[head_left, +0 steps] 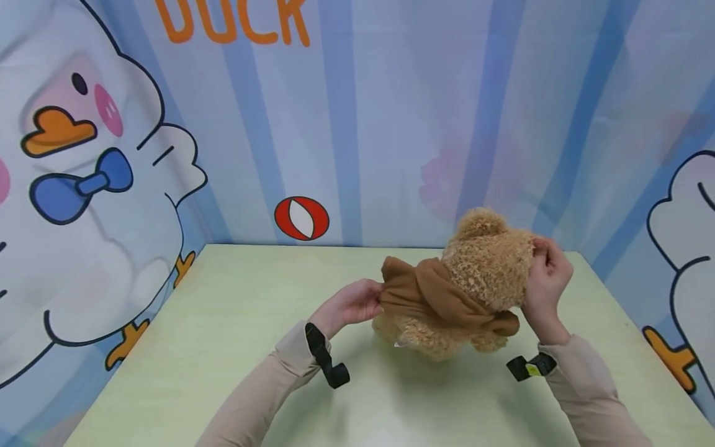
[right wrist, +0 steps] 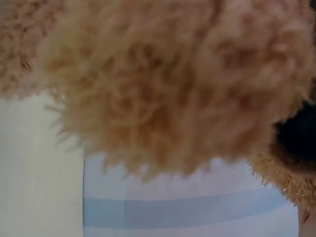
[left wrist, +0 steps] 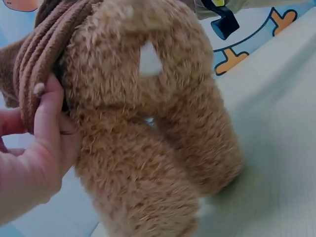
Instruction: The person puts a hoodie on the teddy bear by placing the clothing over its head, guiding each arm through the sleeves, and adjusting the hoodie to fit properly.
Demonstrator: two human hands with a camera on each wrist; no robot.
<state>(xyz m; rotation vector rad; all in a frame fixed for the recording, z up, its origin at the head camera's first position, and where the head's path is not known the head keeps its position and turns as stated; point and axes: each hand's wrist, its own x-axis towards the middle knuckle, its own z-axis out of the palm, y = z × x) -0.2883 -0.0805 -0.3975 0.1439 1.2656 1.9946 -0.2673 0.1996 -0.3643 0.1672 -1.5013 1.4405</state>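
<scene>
A curly-furred teddy bear in a brown fleece top is tilted over the table in the head view, the back of its head towards me. My left hand pinches the hem of the top between thumb and fingers. In the left wrist view that left hand holds the bunched cloth beside the bear's furry bottom and legs, and a small white tag shows. At the head's right side, my right hand grips the bear with curled fingers. Blurred fur fills most of the right wrist view, hiding those fingers.
The pale green table reaches back to a blue striped backdrop printed with ducks. A black strap is on the left wrist, and another black strap is on the right, over beige sleeves.
</scene>
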